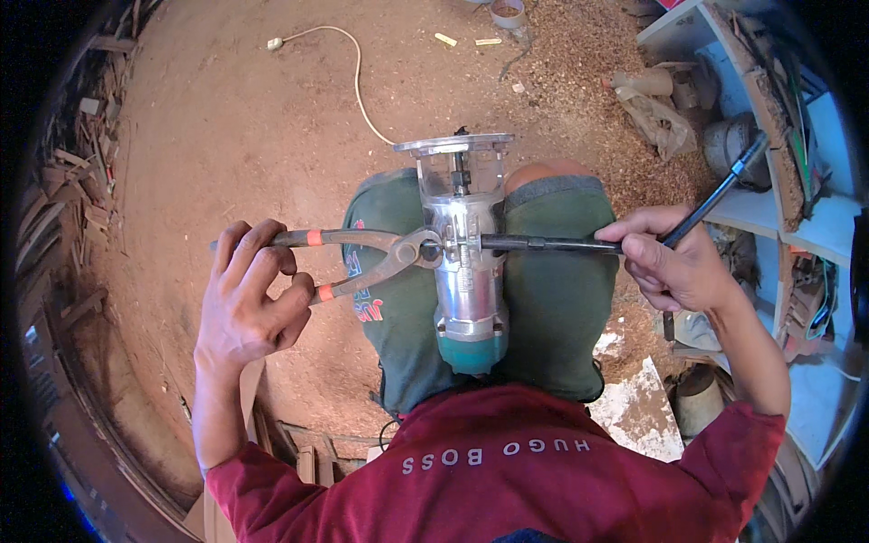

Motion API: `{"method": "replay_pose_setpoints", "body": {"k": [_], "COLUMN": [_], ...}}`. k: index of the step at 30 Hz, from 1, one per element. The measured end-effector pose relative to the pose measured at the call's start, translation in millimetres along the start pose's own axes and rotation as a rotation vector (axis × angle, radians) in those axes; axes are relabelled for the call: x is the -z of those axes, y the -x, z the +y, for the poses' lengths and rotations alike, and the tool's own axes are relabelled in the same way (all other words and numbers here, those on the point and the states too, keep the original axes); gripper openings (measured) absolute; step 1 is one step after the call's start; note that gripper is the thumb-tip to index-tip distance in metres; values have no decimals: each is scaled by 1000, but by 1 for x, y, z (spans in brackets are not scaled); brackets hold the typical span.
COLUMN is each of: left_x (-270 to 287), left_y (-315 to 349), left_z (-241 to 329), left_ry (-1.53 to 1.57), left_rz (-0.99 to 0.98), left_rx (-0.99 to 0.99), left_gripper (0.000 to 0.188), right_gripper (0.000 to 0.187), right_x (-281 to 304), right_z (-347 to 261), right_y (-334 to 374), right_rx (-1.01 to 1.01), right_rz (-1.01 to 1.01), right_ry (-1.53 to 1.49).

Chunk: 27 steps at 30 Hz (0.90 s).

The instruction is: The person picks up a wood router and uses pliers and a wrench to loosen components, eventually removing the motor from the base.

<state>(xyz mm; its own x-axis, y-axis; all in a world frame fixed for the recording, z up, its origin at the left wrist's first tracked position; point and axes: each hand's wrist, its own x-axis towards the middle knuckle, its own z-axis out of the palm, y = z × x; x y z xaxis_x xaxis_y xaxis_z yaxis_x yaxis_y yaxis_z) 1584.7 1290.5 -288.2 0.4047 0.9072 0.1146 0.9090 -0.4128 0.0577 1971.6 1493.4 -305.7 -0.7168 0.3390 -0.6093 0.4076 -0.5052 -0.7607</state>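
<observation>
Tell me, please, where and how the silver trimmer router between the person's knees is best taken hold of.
Probably the smooth round silver body of the trimmer router, gripped from above around its middle. It lies lengthwise between the knees, teal cap nearest the person. Pliers in the left hand and a dark rod in the right hand crowd the collet end.

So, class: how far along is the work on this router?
Done: the router is wedged between the knees, base up. In hand: the left hand squeezes pliers on its shaft, while the right hand holds a black tool there. Left: the bit remains fitted.
</observation>
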Motion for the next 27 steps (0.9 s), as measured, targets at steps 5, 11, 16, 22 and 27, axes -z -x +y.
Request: {"method": "replay_pose_setpoints", "body": {"k": [5, 11, 16, 22, 27], "left_x": [2, 1, 5, -29, -94], "left_y": [-2, -3, -4, 18, 53], "left_z": [-1, -3, -1, -10, -15], "left_ry": [28, 22, 76, 449, 729], "left_rz": [-21, -21, -44, 42, 376], "left_rx": [3, 11, 55, 186, 661], "left_gripper": [24, 24, 24, 19, 15], "right_gripper": [26, 37, 28, 36, 40], "right_x": [12, 25, 30, 87, 133], "right_z": [6, 6, 16, 64, 166], "right_y": [-13, -26, -36, -32, -88], "right_rx": [666, 1443, 1465, 1090, 586], "right_rz": [29, 158, 139, 318, 812], "right_ry": [827, 1805, 1743, 1588, 1232]}}
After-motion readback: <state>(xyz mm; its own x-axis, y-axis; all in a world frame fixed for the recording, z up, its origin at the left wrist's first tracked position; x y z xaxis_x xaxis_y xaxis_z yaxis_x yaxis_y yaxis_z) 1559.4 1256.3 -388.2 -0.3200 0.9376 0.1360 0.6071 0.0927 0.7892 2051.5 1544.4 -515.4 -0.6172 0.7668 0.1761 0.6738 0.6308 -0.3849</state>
